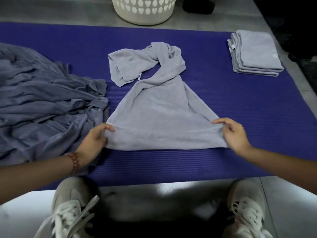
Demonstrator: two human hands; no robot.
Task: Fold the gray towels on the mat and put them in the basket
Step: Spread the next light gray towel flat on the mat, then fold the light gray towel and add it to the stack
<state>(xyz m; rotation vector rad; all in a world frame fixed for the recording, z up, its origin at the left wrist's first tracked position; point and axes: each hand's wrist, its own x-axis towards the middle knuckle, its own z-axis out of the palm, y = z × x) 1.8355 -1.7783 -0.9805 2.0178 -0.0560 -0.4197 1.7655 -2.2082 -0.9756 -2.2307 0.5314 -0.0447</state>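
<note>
A gray towel (159, 121) is pinched at its near corners by both hands (93, 137), its twisted far end best shaken flat beyond them before folding

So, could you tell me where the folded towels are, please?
In the head view, the folded stack sits far right on the mat, beyond the right hand.

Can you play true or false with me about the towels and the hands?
1. The left hand and right hand both hold the near edge of a gray towel. True.
2. That towel is already neatly folded. False: its far end is twisted and bunched.
3. A stack of folded towels lies on the mat, to the right. True.
4. The basket sits beside the shoes. False: the basket stands beyond the mat's far edge.
</note>
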